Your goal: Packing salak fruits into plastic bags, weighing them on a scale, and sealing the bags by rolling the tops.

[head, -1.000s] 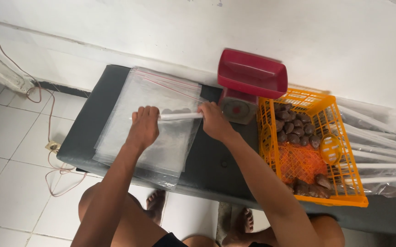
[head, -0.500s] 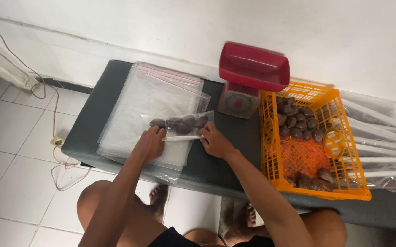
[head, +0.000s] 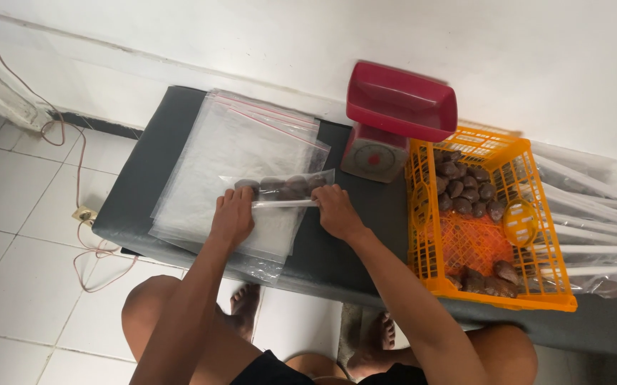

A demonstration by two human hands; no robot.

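Since the earlier frame the filled bag (head: 283, 191) lies flat at mid-frame, long axis left-right; left hand (head: 233, 216) and right hand (head: 335, 212) pinch its strip ends, equally near.

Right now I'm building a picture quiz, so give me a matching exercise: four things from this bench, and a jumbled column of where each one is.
Things:
1. small filled bag
2. kitchen scale
3. orange crate
4. stack of clear bags

Places:
A. right of the scale
B. between both hands
C. flat on the bench's left part
D. by the wall, between the bags and the crate

Pairs: 1-B, 2-D, 3-A, 4-C
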